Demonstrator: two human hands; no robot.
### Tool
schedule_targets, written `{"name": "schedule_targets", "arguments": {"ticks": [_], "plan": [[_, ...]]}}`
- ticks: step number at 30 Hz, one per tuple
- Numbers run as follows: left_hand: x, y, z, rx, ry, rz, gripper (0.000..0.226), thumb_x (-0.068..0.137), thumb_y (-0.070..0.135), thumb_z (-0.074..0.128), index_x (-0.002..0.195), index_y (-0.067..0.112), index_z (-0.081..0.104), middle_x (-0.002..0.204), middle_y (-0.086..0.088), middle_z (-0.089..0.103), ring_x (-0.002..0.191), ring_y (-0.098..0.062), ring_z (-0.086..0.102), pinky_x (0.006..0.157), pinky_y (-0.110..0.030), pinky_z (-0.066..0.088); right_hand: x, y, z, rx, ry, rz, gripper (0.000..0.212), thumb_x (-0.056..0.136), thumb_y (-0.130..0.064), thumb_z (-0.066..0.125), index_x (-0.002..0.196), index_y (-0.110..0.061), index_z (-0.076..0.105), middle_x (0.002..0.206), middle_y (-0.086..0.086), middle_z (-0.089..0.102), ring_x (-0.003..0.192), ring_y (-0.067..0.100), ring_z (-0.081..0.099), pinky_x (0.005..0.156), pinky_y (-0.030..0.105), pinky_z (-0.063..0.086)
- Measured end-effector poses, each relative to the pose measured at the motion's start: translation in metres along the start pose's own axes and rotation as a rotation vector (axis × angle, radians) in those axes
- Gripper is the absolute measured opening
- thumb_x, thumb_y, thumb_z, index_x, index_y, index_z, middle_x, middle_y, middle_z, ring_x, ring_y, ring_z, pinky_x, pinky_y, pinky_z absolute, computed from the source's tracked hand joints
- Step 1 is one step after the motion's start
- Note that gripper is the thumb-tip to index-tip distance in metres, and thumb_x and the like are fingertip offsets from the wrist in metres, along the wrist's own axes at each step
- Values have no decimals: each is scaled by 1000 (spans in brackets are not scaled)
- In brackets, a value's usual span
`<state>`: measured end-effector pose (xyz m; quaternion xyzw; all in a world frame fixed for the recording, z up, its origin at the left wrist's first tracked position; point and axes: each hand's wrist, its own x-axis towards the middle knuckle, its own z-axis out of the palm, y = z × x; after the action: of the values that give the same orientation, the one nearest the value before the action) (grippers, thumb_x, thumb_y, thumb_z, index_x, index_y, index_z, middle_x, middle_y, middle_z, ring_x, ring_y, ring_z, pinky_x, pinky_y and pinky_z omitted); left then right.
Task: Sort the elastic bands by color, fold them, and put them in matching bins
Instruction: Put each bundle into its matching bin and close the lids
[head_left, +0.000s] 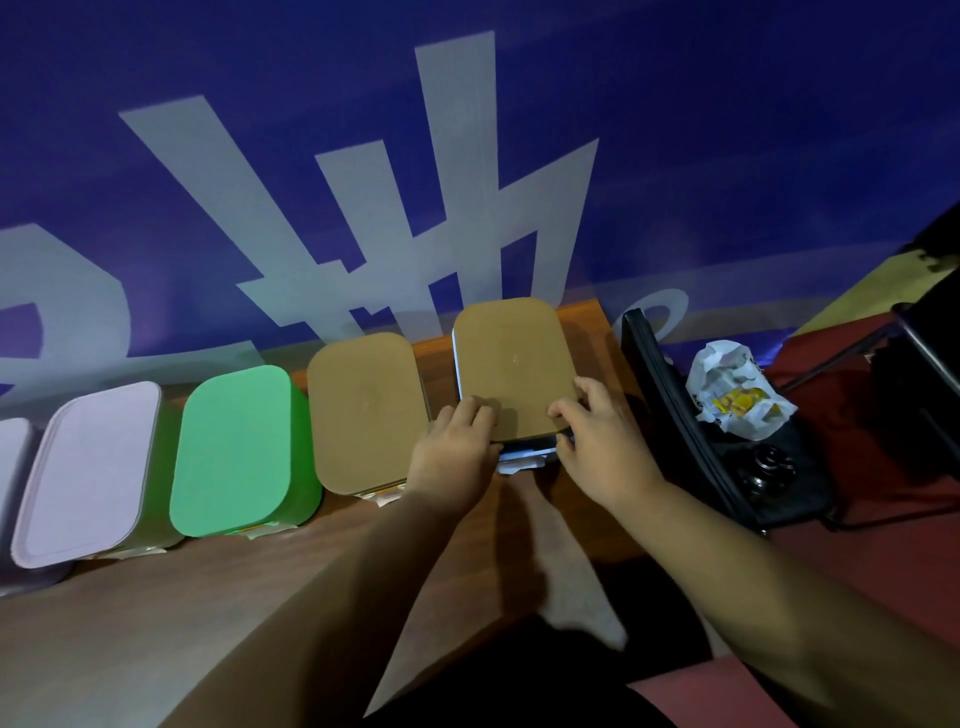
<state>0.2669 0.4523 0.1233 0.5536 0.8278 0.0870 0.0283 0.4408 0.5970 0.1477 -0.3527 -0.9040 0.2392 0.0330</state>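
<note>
Head view showed your left grip (457, 441) and right grip (597, 441) both holding the near edge of the tan lid (511, 364), centre-right, probably to open that bin (527, 446); no elastic bands showed.

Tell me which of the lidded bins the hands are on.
The rightmost bin, tan-lidded. The left hand and right hand both hold its lid's near edge; the other tan bin, green bin and lilac bin sit further left.
</note>
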Motion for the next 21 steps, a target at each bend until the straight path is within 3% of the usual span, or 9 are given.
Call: {"name": "schedule_targets", "arguments": {"ticks": [15, 21], "plan": [[-7, 0, 2, -99, -19, 14, 28, 98, 30, 63, 122, 16, 57, 136, -3, 47, 112, -27, 51, 89, -43, 56, -6, -11, -4, -51, -28, 34, 27, 97, -16, 70, 121, -27, 64, 158, 4, 37, 138, 27, 44, 107, 38, 48], [-5, -2, 6, -249, -34, -117, 76, 88, 27, 80, 148, 2, 42, 152, -16, 38, 135, -33, 47, 116, -40, 45, -1, -9, -5, -38, -39, 78, 35, 97, -20, 72, 129, -26, 60, 166, 7, 26, 151, 31, 33, 117, 42, 43]]}}
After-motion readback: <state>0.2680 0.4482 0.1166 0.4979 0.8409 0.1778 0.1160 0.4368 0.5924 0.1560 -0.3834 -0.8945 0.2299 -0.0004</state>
